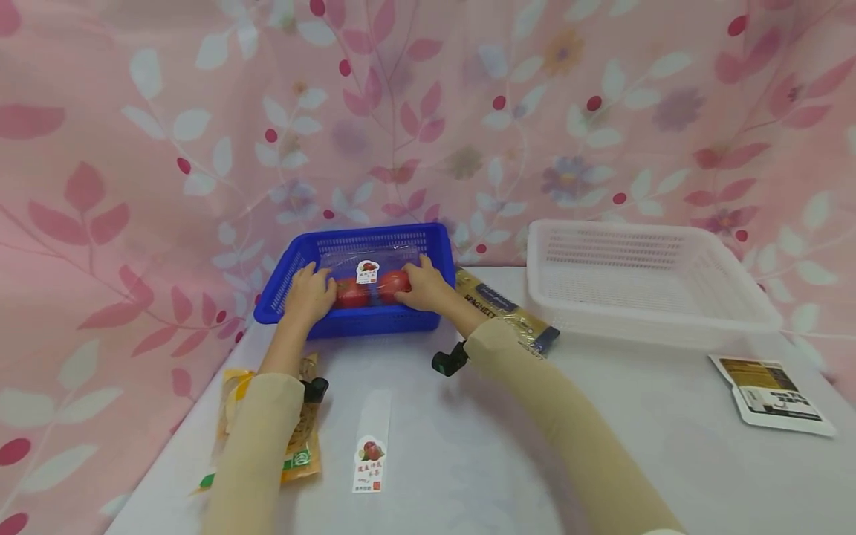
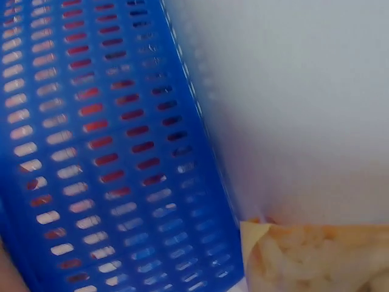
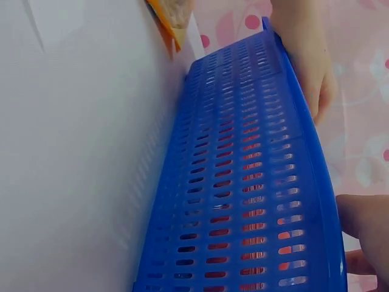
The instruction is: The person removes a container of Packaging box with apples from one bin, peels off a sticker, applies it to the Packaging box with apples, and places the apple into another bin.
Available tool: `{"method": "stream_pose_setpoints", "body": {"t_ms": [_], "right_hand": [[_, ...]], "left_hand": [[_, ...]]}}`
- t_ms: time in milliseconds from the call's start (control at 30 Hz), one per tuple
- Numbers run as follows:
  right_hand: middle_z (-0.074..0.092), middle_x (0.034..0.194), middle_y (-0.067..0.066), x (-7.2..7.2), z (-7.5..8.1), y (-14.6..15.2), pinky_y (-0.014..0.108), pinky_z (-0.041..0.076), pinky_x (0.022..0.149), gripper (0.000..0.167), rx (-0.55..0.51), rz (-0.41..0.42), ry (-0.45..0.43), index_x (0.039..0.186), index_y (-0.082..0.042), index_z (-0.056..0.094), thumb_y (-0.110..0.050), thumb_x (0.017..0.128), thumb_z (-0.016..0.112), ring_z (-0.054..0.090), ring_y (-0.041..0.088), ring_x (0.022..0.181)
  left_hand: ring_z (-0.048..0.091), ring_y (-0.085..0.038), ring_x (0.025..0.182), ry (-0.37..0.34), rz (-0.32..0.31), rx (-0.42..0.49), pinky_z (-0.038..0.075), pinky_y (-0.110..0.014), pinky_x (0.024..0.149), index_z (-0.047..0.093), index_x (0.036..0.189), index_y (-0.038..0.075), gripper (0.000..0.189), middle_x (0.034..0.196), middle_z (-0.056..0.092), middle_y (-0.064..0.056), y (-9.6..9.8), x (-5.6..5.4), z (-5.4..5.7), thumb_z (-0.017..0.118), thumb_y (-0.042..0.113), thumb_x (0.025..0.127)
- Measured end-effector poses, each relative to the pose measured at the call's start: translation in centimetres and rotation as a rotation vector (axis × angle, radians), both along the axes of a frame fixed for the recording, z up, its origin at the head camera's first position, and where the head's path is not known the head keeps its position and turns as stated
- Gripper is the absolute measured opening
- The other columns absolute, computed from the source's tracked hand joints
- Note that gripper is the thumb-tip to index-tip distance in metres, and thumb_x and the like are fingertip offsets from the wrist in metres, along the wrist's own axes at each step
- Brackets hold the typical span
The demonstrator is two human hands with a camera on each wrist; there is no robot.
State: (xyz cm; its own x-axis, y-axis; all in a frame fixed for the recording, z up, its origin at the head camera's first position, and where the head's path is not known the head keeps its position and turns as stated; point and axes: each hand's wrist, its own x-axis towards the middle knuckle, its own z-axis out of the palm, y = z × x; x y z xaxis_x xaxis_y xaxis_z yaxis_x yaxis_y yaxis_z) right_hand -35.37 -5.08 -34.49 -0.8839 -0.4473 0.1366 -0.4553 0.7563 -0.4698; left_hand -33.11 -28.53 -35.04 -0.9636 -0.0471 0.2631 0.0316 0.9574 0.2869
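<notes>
A clear pack of round red fruit point(image 1: 352, 293), with a white fruit label on its top, sits inside the blue basket point(image 1: 371, 325). At its left end my left hand point(image 1: 310, 295) grips it, fingers bent over the near rim. My right hand point(image 1: 428, 287) holds the right end, thumb in front and fingers behind. Through the slots of the basket wall point(image 2: 130, 210) in the left wrist view, red shows from inside. The right wrist view has the basket's near side point(image 3: 243, 152), with part of my right hand point(image 3: 369, 234) at the rim.
A white basket point(image 1: 655, 319) stands to the right, a spaghetti pack point(image 1: 504, 308) between the baskets. A white pouch point(image 1: 772, 394) lies at far right. An orange-edged food bag point(image 1: 304, 446) is under my left forearm, and a labelled strip point(image 1: 371, 446) lies in front.
</notes>
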Motion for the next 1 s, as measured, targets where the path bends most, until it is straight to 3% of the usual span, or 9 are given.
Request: {"method": "stream_pose_setpoints", "body": {"t_ms": [267,467,667,1000], "right_hand": [[0.018,0.147,0.021,0.8,0.7,1.0,0.053,0.035,0.097,0.047,-0.008,-0.062,0.092,0.131,-0.011,0.048,-0.031,0.089,0.057,0.032,0.043,0.126],[0.020,0.147,0.022,1.7,0.8,2.9,0.054,0.031,0.099,0.050,0.037,-0.063,0.186,0.133,-0.011,0.046,-0.035,0.090,0.055,0.029,0.044,0.127],[0.026,0.144,0.023,2.6,0.5,6.8,0.051,0.035,0.096,0.052,0.094,-0.044,0.306,0.133,-0.007,0.046,-0.035,0.090,0.055,0.035,0.042,0.122],[0.025,0.140,0.030,4.9,0.3,12.3,0.054,0.041,0.087,0.054,0.159,-0.062,0.423,0.133,-0.004,0.044,-0.033,0.089,0.057,0.037,0.046,0.117]], "left_hand": [[0.018,-0.039,0.134,0.044,-0.114,0.079,0.018,-0.059,0.103,0.043,0.131,-0.005,0.045,0.145,0.023,-0.025,2.5,0.4,1.8,0.038,0.022,0.095],[0.015,-0.035,0.136,0.109,-0.212,0.001,0.016,-0.056,0.105,0.041,0.134,-0.002,0.047,0.146,0.024,-0.023,5.2,1.7,3.0,0.041,0.025,0.095],[0.015,-0.032,0.136,0.158,-0.255,-0.075,0.013,-0.054,0.107,0.038,0.138,0.003,0.053,0.147,0.026,-0.018,7.2,3.4,2.8,0.043,0.033,0.095],[0.003,-0.033,0.138,0.119,-0.274,-0.247,-0.005,-0.054,0.107,0.026,0.145,0.011,0.068,0.150,0.017,-0.015,8.7,5.3,1.6,0.040,0.051,0.092]]}}
